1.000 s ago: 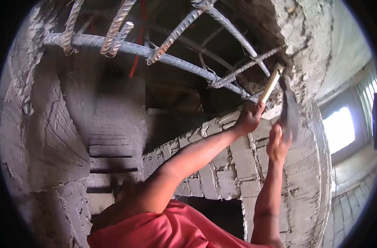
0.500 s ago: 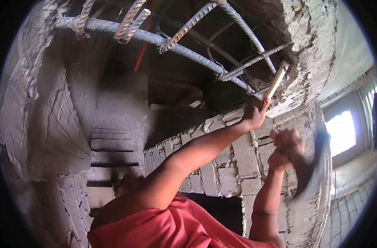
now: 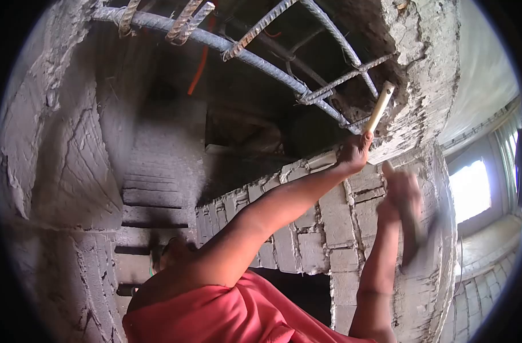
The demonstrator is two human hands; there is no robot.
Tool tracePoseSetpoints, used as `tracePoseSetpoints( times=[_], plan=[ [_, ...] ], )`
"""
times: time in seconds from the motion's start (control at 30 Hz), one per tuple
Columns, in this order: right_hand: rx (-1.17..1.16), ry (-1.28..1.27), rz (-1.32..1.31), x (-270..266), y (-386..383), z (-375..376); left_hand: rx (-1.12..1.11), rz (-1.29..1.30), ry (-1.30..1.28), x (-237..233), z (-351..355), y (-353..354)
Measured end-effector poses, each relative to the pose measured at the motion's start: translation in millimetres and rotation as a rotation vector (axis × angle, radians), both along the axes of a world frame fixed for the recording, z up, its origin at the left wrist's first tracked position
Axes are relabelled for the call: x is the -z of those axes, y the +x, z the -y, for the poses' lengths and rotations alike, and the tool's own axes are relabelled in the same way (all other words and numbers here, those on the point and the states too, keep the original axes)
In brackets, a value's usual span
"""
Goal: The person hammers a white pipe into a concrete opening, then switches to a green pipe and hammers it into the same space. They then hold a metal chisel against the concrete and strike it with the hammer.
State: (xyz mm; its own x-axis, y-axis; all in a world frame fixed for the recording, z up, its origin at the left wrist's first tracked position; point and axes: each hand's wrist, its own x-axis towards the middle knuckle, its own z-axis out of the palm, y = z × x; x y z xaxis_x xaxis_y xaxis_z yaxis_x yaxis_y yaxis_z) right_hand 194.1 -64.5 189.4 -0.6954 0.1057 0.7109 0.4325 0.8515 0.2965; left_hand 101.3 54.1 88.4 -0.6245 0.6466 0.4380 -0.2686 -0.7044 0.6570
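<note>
My left hand [image 3: 354,154] is closed around the lower end of a pale, yellowish rod [image 3: 380,107]. The rod slants up to the right, its upper end with a dark spot close to the rough concrete edge [image 3: 415,97]. Lower right, my right hand [image 3: 402,191] grips what looks like a hammer [image 3: 411,237], its head smeared by motion. The hammer hangs below the fist, apart from the rod. Just left of the rod, crossed steel rebars [image 3: 344,77] stick out of the concrete.
A thick rebar [image 3: 215,54] spans the opening at the top. An orange strip [image 3: 198,71] hangs beneath it. Block wall [image 3: 312,246] lies behind my arms. Steps [image 3: 155,197] descend at left beside a rough plastered wall [image 3: 72,171]. A bright window [image 3: 470,191] is at right.
The hammer has swung, its blurred head now lower and nearer my right wrist. My right hand has shifted slightly. My left hand still holds the rod in nearly the same spot; the view shifted slightly.
</note>
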Motion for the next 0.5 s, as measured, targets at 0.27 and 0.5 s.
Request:
tracePoseSetpoints(
  times=[0.27,0.5],
  plan=[
    [-0.269,-0.484,-0.214,0,-15,51,-0.098,0.012,0.037,-4,-6,9],
    [0.355,-0.113,-0.020,1,-7,-40,-0.231,0.116,0.063,-10,-9,17]
  ],
)
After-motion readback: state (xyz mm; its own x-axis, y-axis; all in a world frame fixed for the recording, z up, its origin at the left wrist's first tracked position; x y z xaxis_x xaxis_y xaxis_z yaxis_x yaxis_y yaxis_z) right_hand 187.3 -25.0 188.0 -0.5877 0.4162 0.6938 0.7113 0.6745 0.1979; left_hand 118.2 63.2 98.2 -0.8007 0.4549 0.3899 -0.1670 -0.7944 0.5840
